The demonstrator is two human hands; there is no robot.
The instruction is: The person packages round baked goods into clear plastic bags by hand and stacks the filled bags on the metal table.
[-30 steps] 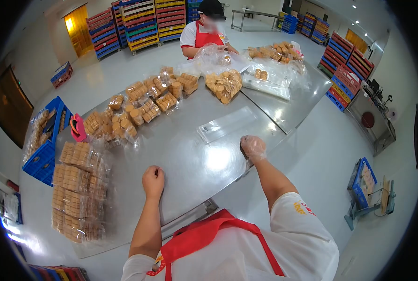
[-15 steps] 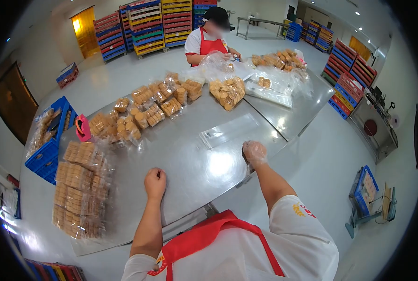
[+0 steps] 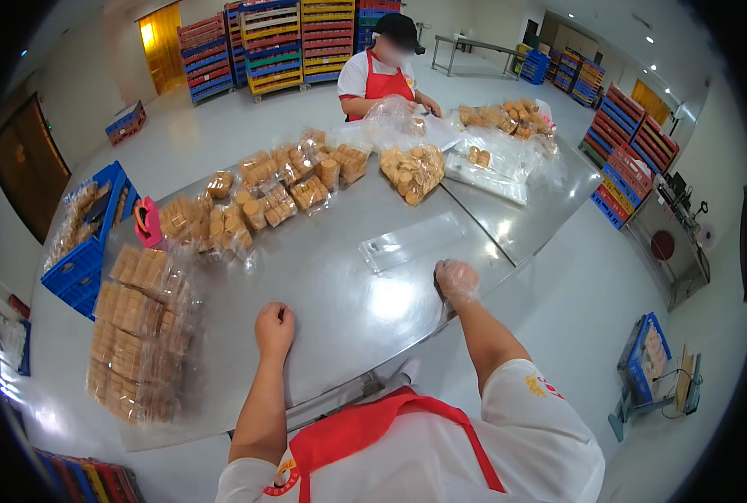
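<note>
My left hand rests on the metal table as a loose fist, with nothing showing in it. Near the table's right edge, my right hand wears a clear plastic glove and is also curled closed, seemingly around nothing. Just beyond it lies a flat clear plastic tray. To the left of my left hand stand stacked packs of round biscuits in clear wrap. Further back sit more bagged biscuits and a large clear bag of loose biscuits.
A co-worker in a red apron stands across the table, behind clear plastic bags. A pink tape dispenser and a blue crate are on the left. Stacked crates line the back.
The view has shifted slightly. Both my hands keep their closed pose on the table. The co-worker's hands have moved a little, and a shoe now shows below the table edge.
</note>
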